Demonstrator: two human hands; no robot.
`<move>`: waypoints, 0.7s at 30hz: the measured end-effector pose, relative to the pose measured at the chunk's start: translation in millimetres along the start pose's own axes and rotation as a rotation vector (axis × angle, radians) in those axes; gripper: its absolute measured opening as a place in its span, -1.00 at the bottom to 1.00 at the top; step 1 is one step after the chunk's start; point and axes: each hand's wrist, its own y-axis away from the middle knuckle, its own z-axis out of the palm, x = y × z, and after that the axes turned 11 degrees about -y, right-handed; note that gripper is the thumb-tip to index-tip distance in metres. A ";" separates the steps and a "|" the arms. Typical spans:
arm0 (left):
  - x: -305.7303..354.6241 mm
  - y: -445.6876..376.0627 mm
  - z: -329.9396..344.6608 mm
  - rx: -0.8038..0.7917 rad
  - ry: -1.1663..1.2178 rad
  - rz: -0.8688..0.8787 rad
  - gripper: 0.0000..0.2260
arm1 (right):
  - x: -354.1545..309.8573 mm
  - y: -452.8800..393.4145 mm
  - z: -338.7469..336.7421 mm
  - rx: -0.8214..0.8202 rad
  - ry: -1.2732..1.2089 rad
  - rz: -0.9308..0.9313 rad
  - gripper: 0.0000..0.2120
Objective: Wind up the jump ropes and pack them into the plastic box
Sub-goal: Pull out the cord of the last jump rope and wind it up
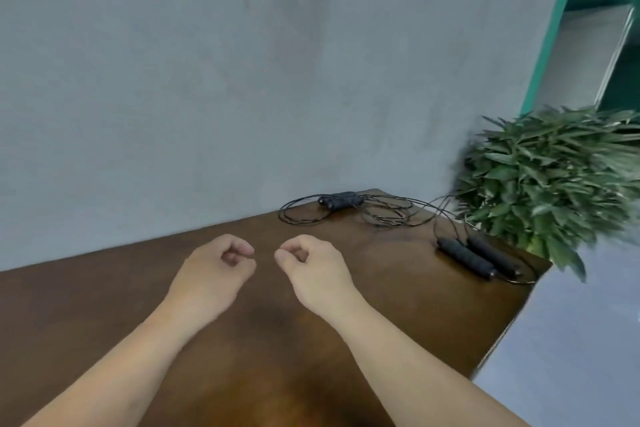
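Head view: two jump ropes are seen on the brown table (398, 288), w/ thin black cords loosely looped. One pair of black handles (341, 200) lies at the far corner by the grey wall (207, 80); a second pair (479, 258) lies side by side near the right edge, beside a leafy plant (554, 170). Left hand (216, 267) & right hand (311, 263) are held over the table, well apart from the ropes, fingers curled into loose fists, nothing gripped.

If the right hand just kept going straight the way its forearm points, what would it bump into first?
The right hand points up and slightly left over the bare wooden table, so probably the grey wall. The jump ropes lie off to its right, though depth is hard to judge.
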 end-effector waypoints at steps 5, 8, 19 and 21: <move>68.4 -20.0 70.1 -0.146 0.111 0.075 -0.98 | 29.3 -12.1 -79.0 0.108 0.048 0.011 -0.85; 112.5 -35.4 116.5 -0.219 0.153 0.079 -0.95 | 50.7 -26.2 -131.6 0.166 0.052 0.018 -0.86; 264.1 -104.6 329.3 -0.368 -0.030 -0.112 -0.60 | 184.9 -95.8 -354.2 0.227 0.212 0.166 -0.87; 277.4 -115.1 354.9 -0.423 -0.185 -0.179 -0.46 | 209.2 -109.7 -382.1 0.198 0.342 0.230 -0.79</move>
